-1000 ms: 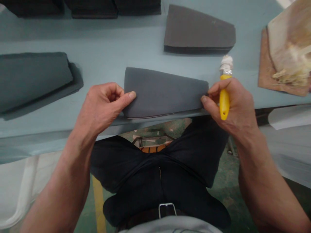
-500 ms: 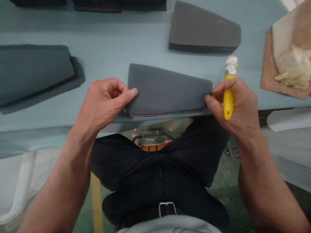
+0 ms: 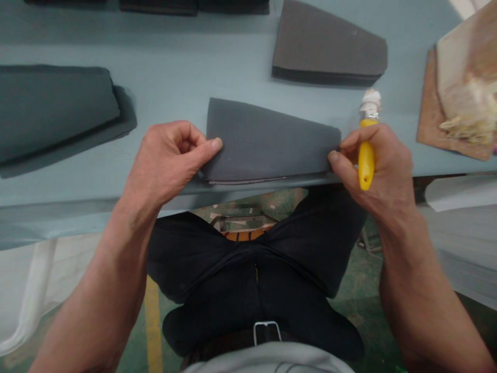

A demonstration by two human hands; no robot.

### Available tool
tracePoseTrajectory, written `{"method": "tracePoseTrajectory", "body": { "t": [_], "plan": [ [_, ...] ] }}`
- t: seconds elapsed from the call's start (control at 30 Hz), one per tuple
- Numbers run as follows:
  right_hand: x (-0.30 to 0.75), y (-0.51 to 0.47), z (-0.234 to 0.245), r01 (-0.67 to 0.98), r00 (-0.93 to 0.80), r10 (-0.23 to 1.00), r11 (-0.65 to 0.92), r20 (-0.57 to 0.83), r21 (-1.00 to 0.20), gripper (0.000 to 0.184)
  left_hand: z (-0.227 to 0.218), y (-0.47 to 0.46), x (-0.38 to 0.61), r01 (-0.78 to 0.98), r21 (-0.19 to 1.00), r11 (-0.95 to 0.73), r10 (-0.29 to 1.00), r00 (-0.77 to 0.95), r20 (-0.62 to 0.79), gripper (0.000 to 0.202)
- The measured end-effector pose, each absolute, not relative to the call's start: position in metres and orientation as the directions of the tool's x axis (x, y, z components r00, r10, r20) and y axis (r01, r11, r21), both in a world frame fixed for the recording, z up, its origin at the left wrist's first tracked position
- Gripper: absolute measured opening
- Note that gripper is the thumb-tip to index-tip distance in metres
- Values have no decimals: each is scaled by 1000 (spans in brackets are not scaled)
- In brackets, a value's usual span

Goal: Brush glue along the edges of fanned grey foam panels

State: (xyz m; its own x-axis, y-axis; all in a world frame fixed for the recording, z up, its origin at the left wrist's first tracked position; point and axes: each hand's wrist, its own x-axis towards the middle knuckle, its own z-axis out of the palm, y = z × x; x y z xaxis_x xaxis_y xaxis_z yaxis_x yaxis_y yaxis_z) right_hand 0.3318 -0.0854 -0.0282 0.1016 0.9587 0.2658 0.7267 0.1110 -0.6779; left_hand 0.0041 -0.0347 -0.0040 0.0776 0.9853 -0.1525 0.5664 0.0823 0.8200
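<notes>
A dark grey tapered sheet [image 3: 267,140] lies along the table's near edge, with a pale edge of a layer showing beneath it. My left hand [image 3: 174,160] is closed on its wide left end, thumb on top and fingers curled under. At the narrow right end, my right hand [image 3: 373,166] pinches the corner between thumb and forefinger. That same hand also carries a yellow-handled paintbrush [image 3: 366,160], its bristles pointing away from me and coated in something white.
Stacks of similar tapered pieces sit at the back right [image 3: 330,46] and at the left [image 3: 54,114]. Dark stacks [image 3: 159,6] line the far edge. On the right, a brown board [image 3: 430,114] lies under a pale, crusted block [image 3: 469,77]. The blue-green tabletop [image 3: 171,67] ends just before my lap.
The view has shifted very slightly. Both hands keep their hold on the grey sheet, and the brush stays in my right hand.
</notes>
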Motion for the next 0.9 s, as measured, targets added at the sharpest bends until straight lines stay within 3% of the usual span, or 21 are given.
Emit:
{"method": "tracePoseTrajectory", "body": {
  "t": [0.37,0.9],
  "plan": [
    [334,-85,-30,725,89,958,124,271,-677,22,-2,-36,6,648,759,64,987,69,-142,30],
    [337,-87,-36,692,90,955,144,283,-708,21,-8,-32,3,640,767,47,992,62,-112,33]
  ]
}}
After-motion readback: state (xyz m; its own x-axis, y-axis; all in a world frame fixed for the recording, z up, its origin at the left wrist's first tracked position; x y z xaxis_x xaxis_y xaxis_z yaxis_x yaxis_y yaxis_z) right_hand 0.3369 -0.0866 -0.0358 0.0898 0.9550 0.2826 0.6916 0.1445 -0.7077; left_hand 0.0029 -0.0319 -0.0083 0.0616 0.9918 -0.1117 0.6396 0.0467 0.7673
